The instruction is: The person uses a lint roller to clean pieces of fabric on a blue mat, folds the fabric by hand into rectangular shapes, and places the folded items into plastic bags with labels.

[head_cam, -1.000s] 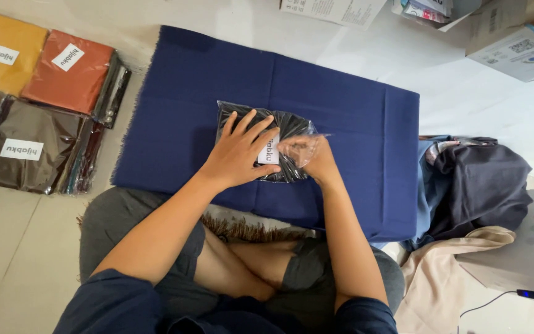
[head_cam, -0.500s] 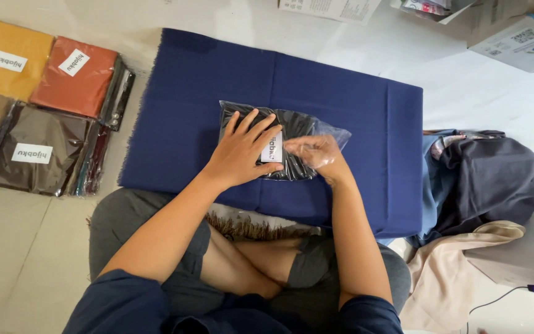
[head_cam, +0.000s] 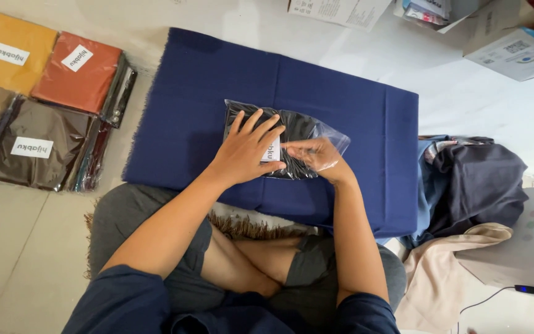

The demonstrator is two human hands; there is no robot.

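Fingers: left hand (head_cam: 247, 150) spread flat on clear bag (head_cam: 292, 133); right hand (head_cam: 317, 154) inside its mouth.
Bag: holds dark cloth — lies on blue cloth (head_cam: 205, 93).
Risk: thin plastic may tear, or fold bunch, if pushed hard.

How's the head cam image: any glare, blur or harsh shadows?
Head view: soft, even light with only faint shadows; slight glare on the clear bag near the right hand and on the packed cloths at left; left hand and navy cloth sharp, no motion blur.
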